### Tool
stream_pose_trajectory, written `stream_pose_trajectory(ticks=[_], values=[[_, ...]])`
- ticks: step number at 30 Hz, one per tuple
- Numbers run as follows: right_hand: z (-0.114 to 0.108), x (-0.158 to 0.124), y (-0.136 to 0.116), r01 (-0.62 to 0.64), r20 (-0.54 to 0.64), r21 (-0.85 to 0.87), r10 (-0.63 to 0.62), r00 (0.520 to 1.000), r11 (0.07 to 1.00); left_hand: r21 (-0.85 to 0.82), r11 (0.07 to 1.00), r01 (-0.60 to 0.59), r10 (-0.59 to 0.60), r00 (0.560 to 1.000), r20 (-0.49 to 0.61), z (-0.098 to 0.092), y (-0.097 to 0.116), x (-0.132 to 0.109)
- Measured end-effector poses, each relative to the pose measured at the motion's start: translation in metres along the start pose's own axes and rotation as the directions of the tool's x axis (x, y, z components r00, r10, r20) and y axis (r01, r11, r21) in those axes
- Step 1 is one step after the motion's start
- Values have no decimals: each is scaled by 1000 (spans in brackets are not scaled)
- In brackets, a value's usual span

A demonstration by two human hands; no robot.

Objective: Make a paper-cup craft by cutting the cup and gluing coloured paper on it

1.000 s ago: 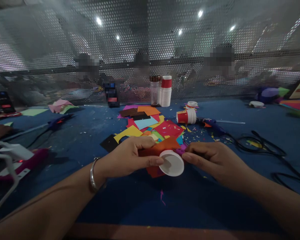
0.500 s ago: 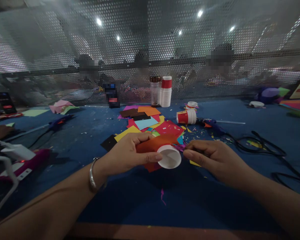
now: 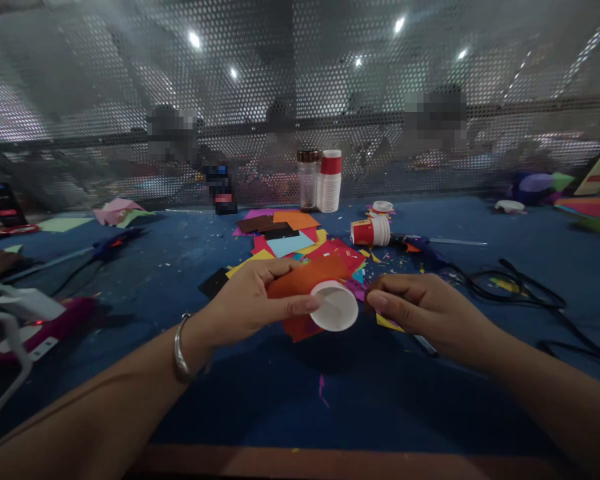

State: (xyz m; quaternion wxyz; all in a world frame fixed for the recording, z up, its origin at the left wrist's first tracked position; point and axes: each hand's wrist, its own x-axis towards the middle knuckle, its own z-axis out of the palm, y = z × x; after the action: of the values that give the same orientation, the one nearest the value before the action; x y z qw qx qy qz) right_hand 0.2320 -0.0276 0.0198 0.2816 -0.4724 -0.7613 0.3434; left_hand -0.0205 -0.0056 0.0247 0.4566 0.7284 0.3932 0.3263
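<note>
My left hand (image 3: 253, 300) is closed around a white paper cup (image 3: 336, 308), thumb at its rim. The cup is tilted with its open mouth toward me. Orange paper (image 3: 307, 275) lies along the cup's outside, under my left fingers. A crumpled purple paper piece (image 3: 356, 288) shows at the cup's right side. Right beside it, my right hand (image 3: 425, 307) has thumb and forefinger pressed together; what they pinch is hidden. Behind the cup lies a pile of coloured paper sheets (image 3: 287, 245). Below my hands is a thin purple scrap (image 3: 323, 390).
A red and white cup (image 3: 370, 231) lies near a glue gun (image 3: 430, 250) with a looped black cable (image 3: 525, 303). Stacked cups (image 3: 330, 183) and a clear jar (image 3: 308, 183) stand behind. At left are another glue gun (image 3: 113, 243) and a purple power strip (image 3: 73, 323).
The whole view has shifted slightly. My left hand still holds the cup, and my right fingers have drawn a little away from the purple paper. A pale strip now shows under my right hand.
</note>
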Motion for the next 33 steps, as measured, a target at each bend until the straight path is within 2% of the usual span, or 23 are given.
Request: stream_pose_trajectory(ticks=[4,8,13,19,23,28,30,33], values=[[1,1,5,-88,-87,127,100,991,988,-60,998,-4,-1,997,-71,-3,-4,2],[3,3,7,-104,-158,220,141,977,970,-56,998,19,-20,1000,-14,-4,-5,1],[9,8,2,-70,-83,218,90,992,974,-35,999,11,-8,995,96,1,-2,-2],[13,9,1,-72,-14,253,79,997,965,3,1000,-5,4,990,141,8,3,-2],[14,9,3,-110,-19,345,124,992,932,-100,995,6,3,996,90,10,-1,-2],[14,8,3,-180,-38,499,229,973,848,-408,909,86,-97,995,-6,16,-5,0],[14,8,1,-196,-57,542,268,962,818,-480,869,124,-136,991,8,19,-5,0],[14,7,-2,-183,-87,566,279,956,804,-494,844,211,-181,978,108,23,-5,0]])
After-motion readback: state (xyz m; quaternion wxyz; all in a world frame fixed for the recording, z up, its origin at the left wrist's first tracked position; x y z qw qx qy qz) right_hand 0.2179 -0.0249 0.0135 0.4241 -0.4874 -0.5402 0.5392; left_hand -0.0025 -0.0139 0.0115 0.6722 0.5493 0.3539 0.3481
